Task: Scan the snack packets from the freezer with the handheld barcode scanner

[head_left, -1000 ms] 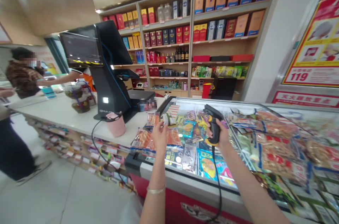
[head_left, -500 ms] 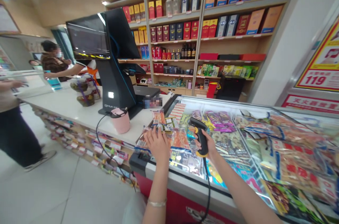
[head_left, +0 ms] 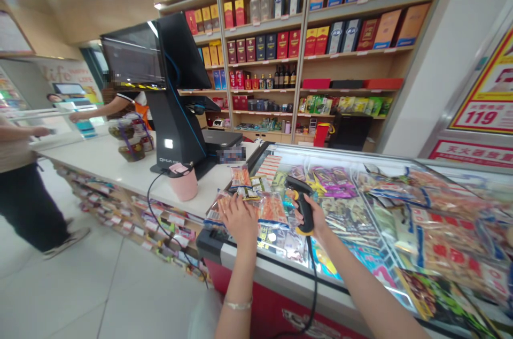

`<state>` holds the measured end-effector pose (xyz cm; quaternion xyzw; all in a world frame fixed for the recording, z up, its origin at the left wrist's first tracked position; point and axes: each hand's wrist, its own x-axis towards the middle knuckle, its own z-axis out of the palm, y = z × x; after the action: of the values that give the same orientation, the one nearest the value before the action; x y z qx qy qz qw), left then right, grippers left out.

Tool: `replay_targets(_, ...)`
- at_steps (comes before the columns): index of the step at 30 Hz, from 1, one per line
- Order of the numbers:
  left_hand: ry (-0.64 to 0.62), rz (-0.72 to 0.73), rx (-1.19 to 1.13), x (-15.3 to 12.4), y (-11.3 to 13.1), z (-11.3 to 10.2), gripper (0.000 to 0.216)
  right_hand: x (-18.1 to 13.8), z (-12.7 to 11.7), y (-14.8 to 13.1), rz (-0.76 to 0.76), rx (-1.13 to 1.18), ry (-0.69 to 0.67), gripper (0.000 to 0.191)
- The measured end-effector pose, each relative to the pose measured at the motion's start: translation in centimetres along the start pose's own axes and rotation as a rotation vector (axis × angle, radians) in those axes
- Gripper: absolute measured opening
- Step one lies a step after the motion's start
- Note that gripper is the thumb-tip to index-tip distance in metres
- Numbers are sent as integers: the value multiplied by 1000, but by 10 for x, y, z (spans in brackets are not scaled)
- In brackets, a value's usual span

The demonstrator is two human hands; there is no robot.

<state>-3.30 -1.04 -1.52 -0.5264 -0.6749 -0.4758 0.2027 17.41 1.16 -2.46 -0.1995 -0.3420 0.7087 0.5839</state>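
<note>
My right hand (head_left: 315,216) is wrapped round a black and yellow handheld barcode scanner (head_left: 305,205), its cable hanging over the freezer's front edge. My left hand (head_left: 240,218) lies palm down with fingers spread on a clear snack packet (head_left: 218,208) with orange contents. Beside its fingers, another packet with orange pieces (head_left: 272,209) lies on the glass. A smaller packet (head_left: 240,176) and a green and white packet (head_left: 254,187) sit just behind. The scanner's head points left, above and apart from these packets.
A glass-topped freezer (head_left: 280,269) spans the front, with large snack bags (head_left: 452,237) piled at right. On the white counter (head_left: 100,152) stand a pink container (head_left: 183,181), a black checkout terminal (head_left: 176,125) and plastic jars (head_left: 130,138). Two people stand at left; boxed bottles fill shelves behind.
My hands and the scanner stay almost where they were. At left, a person behind the counter has shifted behind the screen, and the person in front has moved an arm slightly right.
</note>
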Motion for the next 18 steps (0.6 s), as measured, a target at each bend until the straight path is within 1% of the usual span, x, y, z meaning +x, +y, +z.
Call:
replay_targets(6,13,33,33,-1,0,-1,32,-1,-2,0,21,-16,4,28)
replay_targets(9,-2,78,13,-3,0,0,33,-3,0,-1,5,-13,19,28)
replay_targets(12,-31,92,-12,-5,-2,4,35,-5,1,-1,3,-14,31,29)
replay_targets(15,-60,95,-58,-5,-3,7,36,-8,4,-3,-18,-9,58,31)
replay_targets(18,-67,95,-103,-3,-2,6,35,-14,11,-13,-70,-21,81,31)
